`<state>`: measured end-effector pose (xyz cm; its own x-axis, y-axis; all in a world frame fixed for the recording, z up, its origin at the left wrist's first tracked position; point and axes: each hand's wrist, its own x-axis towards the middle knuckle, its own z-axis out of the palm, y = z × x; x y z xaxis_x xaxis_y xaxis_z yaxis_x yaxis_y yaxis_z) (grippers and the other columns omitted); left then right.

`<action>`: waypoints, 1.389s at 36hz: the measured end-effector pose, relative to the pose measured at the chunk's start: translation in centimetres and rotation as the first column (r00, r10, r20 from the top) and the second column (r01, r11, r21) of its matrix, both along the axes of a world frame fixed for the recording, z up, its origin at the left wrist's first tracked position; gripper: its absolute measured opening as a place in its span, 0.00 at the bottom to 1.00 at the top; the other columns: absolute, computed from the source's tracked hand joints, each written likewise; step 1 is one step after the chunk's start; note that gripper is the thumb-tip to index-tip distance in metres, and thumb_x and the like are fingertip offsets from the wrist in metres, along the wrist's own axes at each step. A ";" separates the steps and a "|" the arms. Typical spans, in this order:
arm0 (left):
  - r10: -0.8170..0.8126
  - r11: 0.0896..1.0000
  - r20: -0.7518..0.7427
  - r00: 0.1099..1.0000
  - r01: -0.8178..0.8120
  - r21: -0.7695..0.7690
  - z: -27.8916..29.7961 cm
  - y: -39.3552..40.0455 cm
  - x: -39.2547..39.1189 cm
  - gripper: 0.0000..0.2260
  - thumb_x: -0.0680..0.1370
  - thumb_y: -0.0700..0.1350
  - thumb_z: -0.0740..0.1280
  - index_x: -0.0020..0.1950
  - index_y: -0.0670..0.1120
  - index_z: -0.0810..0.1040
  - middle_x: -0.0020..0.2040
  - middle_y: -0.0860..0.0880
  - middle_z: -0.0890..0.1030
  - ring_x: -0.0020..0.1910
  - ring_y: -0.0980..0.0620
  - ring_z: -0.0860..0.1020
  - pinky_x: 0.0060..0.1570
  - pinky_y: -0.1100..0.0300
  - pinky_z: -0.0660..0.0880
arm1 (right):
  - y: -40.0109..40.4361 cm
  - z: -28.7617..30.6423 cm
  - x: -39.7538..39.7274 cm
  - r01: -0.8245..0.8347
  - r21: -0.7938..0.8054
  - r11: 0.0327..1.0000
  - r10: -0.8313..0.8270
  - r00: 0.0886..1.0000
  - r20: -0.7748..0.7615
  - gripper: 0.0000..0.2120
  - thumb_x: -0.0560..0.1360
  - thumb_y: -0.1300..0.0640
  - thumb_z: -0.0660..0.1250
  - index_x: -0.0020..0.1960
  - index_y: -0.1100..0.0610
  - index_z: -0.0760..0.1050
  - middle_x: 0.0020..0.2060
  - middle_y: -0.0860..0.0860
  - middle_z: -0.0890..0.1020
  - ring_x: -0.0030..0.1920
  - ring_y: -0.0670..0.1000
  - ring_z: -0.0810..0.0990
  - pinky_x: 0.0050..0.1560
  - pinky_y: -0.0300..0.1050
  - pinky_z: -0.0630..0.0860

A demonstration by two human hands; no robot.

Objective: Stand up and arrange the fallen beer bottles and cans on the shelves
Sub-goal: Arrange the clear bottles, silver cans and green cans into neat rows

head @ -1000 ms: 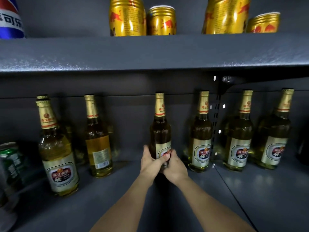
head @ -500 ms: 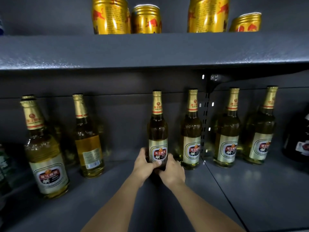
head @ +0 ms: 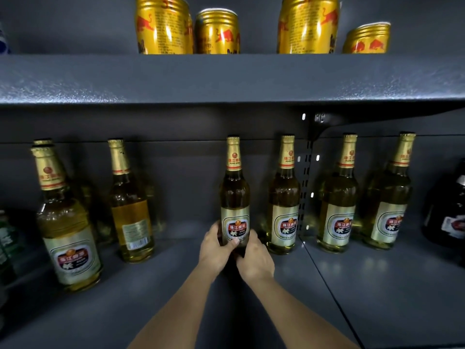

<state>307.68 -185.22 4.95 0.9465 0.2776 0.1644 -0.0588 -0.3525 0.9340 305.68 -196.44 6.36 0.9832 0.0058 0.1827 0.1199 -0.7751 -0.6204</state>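
The fingers of the left hand (head: 216, 250) and right hand (head: 254, 258) grip the base of the upright beer bottle (head: 235, 197) on the lower shelf (head: 377, 285), and a careless release could knock it against the neighbouring bottle (head: 284, 197).

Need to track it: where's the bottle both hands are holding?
Head view, centre: the held bottle stands upright on the lower shelf, gripped low by left hand and right hand, left of another upright bottle.
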 end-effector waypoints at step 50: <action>0.487 0.820 0.023 0.873 -0.466 0.334 1.3 20.5 -15.4 0.33 0.78 0.55 0.63 0.76 0.46 0.52 0.67 0.41 0.66 0.66 0.41 0.66 0.62 0.48 0.69 | 26.3 4.7 -11.1 -0.139 0.116 0.983 0.136 0.990 0.035 0.42 0.64 0.27 0.68 0.66 0.54 0.65 0.64 0.52 0.69 0.67 0.55 0.68 0.63 0.53 0.69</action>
<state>292.26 -164.71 6.29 0.7209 0.6385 0.2695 0.2469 -0.6000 0.7609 294.57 -170.13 11.02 0.9693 0.1174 0.2162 0.2379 -0.6717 -0.7016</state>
